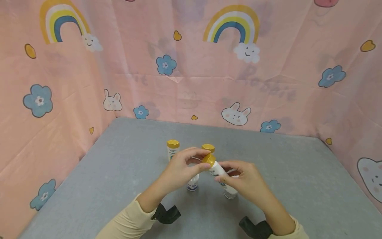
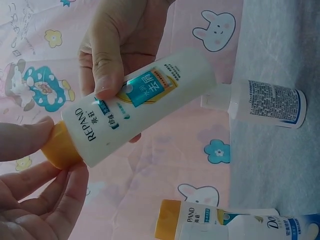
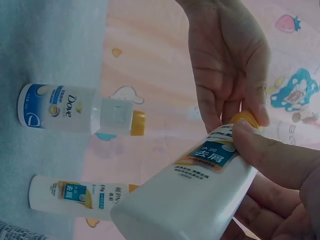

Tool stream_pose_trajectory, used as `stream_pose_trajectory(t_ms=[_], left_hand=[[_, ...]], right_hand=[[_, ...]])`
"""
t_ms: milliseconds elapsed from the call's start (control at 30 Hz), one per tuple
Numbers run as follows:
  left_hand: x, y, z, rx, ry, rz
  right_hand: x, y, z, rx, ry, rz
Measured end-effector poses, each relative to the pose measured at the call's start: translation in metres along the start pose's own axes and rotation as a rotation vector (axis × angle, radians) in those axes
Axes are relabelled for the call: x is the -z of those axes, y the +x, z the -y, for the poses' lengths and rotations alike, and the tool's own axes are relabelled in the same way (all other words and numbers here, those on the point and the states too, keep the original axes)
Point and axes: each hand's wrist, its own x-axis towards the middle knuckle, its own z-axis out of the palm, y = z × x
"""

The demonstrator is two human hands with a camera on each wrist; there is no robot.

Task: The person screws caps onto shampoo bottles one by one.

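A white shampoo bottle (image 2: 145,105) with a gold cap (image 2: 62,145) is held tilted above the table between both hands. My left hand (image 1: 183,167) pinches the cap between thumb and fingers. Around the bottle's body, my right hand (image 1: 246,181) grips with the thumb across the label. In the right wrist view, the base of this bottle (image 3: 175,205) points toward the camera. Just beneath the hands stand a white Dove bottle (image 1: 192,184) and another white bottle (image 1: 230,193), both partly hidden by the hands and the held bottle.
Two similar gold-capped bottles stand farther back, one at the left (image 1: 173,147) and one behind the held bottle (image 1: 208,147). The grey table (image 1: 119,166) is bordered by a pink patterned cloth (image 1: 191,89) at the back and sides.
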Motion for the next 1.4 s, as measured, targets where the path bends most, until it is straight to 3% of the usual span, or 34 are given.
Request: stream_pose_trajectory(t_ms=[267,500,667,833,1133,1400], left_hand=[[0.0008,-0.0012,-0.0011,-0.066,0.027,0.022],[0.0027,-0.0019,-0.0009,-0.078,0.029,0.072],[0.0026,-0.0021,-0.0007,-0.045,-0.008,0.080],[0.0010,-0.0014,-0.0005,-0.001,-0.010,0.052],[0.0006,-0.0011,-0.0012,-0.026,0.043,0.032],[0.0023,-0.0010,0.0005,-0.091,0.072,0.060]], right_hand=[[0.0024,-0.0002,-0.0035,0.018,-0.018,0.038],[0.0075,0.0008,-0.0052,-0.025,0.088,0.122],[0.0090,0.0004,-0.0039,-0.101,0.146,0.131],[0.0063,0.0007,-0.0034,-0.154,0.131,0.103],[0.0031,0.0006,-0.0033,-0.052,0.063,0.091],[0.0048,0.0008,-0.0042,-0.031,0.078,0.129]])
